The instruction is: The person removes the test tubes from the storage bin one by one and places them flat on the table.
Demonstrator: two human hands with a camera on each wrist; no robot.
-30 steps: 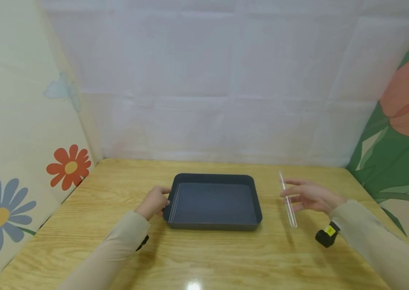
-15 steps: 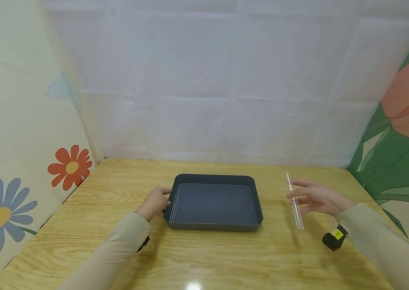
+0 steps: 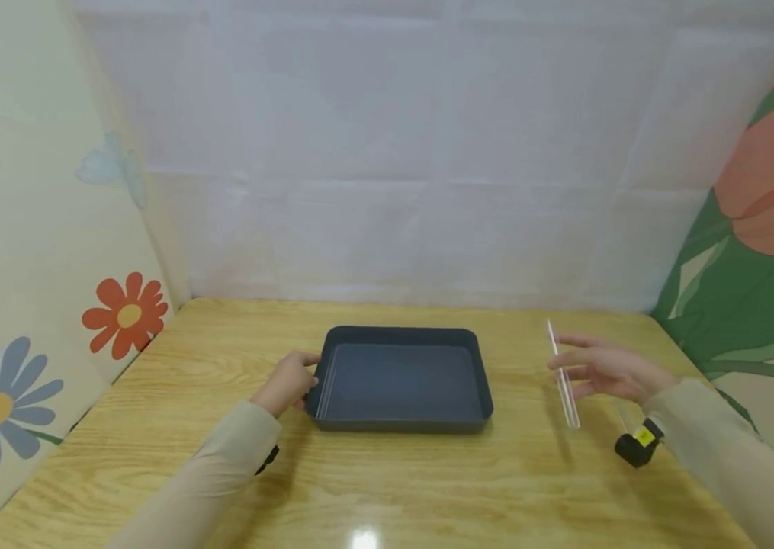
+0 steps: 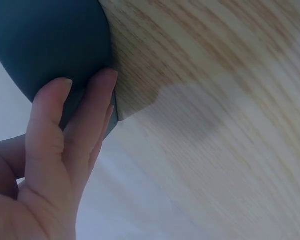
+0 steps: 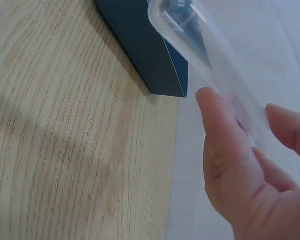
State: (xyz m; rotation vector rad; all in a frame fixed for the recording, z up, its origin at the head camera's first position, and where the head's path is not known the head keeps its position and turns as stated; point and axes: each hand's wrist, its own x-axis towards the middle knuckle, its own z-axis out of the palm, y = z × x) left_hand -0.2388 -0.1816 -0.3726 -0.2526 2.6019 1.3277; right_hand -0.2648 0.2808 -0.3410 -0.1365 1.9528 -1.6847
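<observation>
The left hand [image 3: 287,383] grips the dark pan [image 3: 400,426] on the desk [image 3: 428,488]; the right hand [image 3: 608,370] pinches a clear tray [image 5: 212,52] aloft, right of the pan; a light fingertip hold could let the tray slip

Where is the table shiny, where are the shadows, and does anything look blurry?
Head view: a white glare spot shines on the table at the bottom edge, with soft shadows under the arms. Left wrist view: grey shadows lie on the wood beside the dark tray. Right wrist view: a shadow band crosses the wood, and the clear piece looks soft-edged.
</observation>
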